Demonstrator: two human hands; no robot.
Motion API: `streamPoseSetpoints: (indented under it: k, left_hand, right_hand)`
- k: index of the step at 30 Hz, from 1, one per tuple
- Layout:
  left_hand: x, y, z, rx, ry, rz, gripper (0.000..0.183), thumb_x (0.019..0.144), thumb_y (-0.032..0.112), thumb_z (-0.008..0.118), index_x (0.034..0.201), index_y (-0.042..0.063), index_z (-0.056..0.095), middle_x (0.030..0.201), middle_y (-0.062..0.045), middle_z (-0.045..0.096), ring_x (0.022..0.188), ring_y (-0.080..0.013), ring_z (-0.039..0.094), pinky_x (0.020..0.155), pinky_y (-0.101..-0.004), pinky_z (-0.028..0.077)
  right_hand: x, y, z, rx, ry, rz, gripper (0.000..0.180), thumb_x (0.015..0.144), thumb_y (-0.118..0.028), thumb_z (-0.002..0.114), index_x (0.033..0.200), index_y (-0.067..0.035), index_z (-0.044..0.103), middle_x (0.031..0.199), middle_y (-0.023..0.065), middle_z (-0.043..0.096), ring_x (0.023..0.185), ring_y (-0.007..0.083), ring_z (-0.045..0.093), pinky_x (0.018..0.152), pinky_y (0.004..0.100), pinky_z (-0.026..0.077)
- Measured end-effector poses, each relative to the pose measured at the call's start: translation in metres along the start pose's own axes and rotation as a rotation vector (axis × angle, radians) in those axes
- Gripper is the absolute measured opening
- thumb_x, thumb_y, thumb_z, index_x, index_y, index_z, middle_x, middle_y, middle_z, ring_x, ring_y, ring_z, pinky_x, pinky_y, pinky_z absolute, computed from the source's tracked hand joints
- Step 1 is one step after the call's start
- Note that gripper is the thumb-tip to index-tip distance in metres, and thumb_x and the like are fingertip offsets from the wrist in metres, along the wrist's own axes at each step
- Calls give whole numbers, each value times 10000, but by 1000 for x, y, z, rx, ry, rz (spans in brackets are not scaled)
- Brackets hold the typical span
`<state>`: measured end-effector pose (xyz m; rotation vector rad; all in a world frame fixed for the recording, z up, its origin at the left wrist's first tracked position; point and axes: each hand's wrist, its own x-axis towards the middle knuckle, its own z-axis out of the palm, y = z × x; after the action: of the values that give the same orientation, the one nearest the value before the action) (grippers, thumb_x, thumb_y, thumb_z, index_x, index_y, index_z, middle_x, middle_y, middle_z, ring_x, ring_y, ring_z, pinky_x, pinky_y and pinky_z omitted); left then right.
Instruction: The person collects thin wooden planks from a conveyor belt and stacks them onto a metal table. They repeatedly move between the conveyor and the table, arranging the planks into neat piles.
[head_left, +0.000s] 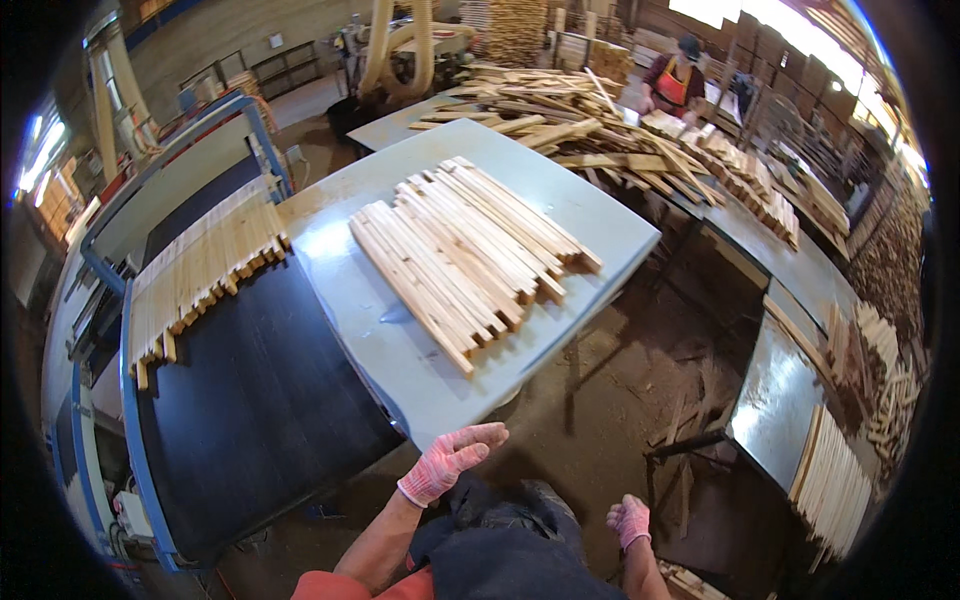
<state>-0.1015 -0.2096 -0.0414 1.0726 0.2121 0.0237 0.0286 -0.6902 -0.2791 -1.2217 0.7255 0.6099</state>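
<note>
My left hand (455, 461), in a pink-and-white knit glove, is held beside the near corner of a pale sheet-topped table (435, 405), its fingers extended and nothing in it. My right hand (628, 519), gloved alike, hangs at my right side over the floor with its fingers curled; no object shows in it. On the table lies a row of wooden strips (457, 255), side by side with uneven ends. A second row of wooden strips (206, 262) rests on the black conveyor belt (270, 405) to the left, partly beneath a blue frame.
The blue machine frame (112, 266) edges the belt. A pile of loose strips (592, 135) lies behind the table. A person (673, 82) stands at the back right beside more wood. At the right, a metal table (772, 390) bears stacked strips (831, 480).
</note>
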Motion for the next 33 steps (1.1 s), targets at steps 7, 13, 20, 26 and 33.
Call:
streamPoseSetpoints:
  k: [7,13,20,26,33]
  left_hand:
    - [10,18,-58,180,544,363,452,1044,136,687,1461,-21,611,1433,-117,673,1369,-179,576,1165,-321,421]
    - [53,4,-104,532,795,492,623,970,139,772,1531,4,536,1457,-150,642,1369,-256,583,1161,-373,440]
    - [130,34,-92,916,1052,265,786,917,279,798,1576,2,470,1459,-247,607,1369,-388,550,1189,-455,400]
    - [152,28,-98,1141,1161,148,887,917,372,762,1638,42,364,1573,-231,508,1463,-405,453,1243,-506,304]
    - [188,40,-91,1092,1188,-45,901,949,454,700,1665,79,303,1683,-244,364,1555,-408,344,1302,-540,190]
  right_hand:
    - [1,-186,205,-378,-130,-387,383,1062,-224,623,1390,-27,608,908,69,671,676,166,636,585,341,542]
    - [44,-312,397,-391,-393,-787,500,1051,-165,657,1507,7,549,989,24,666,775,100,587,678,258,515]
    - [166,-380,566,-802,-402,-1090,600,1028,-168,688,1550,37,473,1420,272,646,1319,341,633,1122,407,483]
    - [198,-389,675,-1414,-438,-1189,570,1043,-429,587,1293,79,656,1184,303,723,1123,433,683,973,455,513]
    - [170,-346,732,-1491,-315,-1137,623,1021,-522,587,1058,84,729,1057,329,726,978,464,680,912,507,512]
